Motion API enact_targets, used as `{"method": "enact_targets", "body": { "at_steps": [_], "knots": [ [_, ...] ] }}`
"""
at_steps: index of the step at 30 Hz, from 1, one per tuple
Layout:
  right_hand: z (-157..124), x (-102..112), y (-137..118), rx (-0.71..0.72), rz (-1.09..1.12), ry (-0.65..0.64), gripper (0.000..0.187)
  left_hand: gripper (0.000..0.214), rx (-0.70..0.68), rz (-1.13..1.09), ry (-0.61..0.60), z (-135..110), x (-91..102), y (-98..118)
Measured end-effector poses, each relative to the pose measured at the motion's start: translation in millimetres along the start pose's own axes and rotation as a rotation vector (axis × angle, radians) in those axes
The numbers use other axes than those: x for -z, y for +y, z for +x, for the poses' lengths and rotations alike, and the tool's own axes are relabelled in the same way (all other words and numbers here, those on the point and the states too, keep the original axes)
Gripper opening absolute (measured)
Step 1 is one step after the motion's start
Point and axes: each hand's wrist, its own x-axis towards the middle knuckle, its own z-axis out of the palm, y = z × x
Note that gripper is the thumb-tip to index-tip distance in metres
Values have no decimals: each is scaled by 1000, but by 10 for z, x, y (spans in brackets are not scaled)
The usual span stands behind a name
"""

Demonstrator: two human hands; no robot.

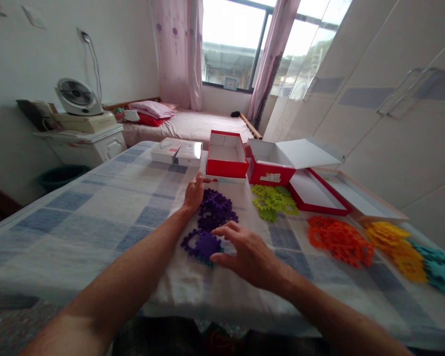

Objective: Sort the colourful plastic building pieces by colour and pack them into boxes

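Note:
My right hand hovers at the near purple foam pieces, thumb and fingers apart, the fingertips close to their right edge. These flat pieces have toothed, gear-like rims, and a little teal shows beneath them. Just beyond lies a pile of purple pieces. To its left, my left hand is on the cloth with its fingers partly curled, beside the front of an open red box. A small red bit shows at its fingertips; what they grip is unclear.
Lime green pieces, orange pieces, yellow pieces and teal pieces lie to the right. Behind them stand another red box and a red-rimmed tray. White boxes sit at the table's back left.

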Motion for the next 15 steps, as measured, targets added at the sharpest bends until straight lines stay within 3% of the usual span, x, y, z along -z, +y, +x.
{"method": "enact_targets", "body": {
  "at_steps": [3, 7, 9, 15],
  "knots": [
    [43, -183, -208, -21, -148, -5, 56, 85, -1, -13, 1, -5, -1, 11],
    [105, -256, -173, -75, -172, 23, 36, 84, 0, -15, 1, -6, -2, 27],
    [109, -241, -114, -95, -119, 32, 25, 83, 6, -5, 2, -6, 2, 38],
    [144, -15, 122, -243, -69, 138, 19, 83, 2, -14, -3, -3, 8, 36]
  ]
}}
